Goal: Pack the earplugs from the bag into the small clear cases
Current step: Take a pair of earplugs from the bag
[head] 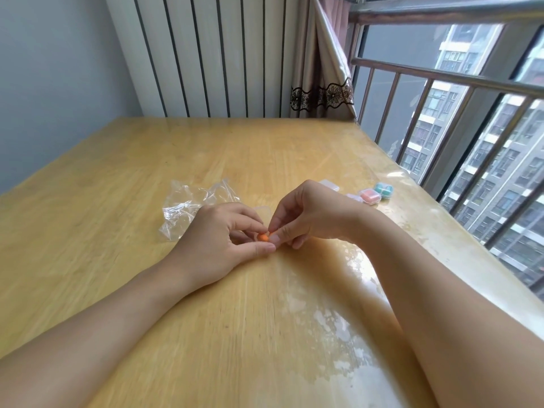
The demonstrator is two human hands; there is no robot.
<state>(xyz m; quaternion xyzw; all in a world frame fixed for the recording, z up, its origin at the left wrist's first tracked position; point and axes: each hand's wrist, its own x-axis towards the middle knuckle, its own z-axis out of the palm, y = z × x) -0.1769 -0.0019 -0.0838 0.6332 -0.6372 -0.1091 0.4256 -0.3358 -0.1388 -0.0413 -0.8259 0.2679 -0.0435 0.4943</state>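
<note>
1. Hands meet mid-table: left hand (219, 234) and right hand (306, 214) both pinch one orange earplug (263, 237).
2. Far right, a pink case (370, 196) and a teal case (384, 190) look filled.
3. Clear cases (329, 184) wait unfilled; the bag (194, 206), far left, looks nearly emptied.

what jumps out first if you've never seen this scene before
First, the two hands meeting mid-table: the left hand and right hand both pinch a small orange earplug. Behind the left hand lies a crumpled clear plastic bag. To the right, near the window edge, sit small cases, one holding pink and one teal.
</note>
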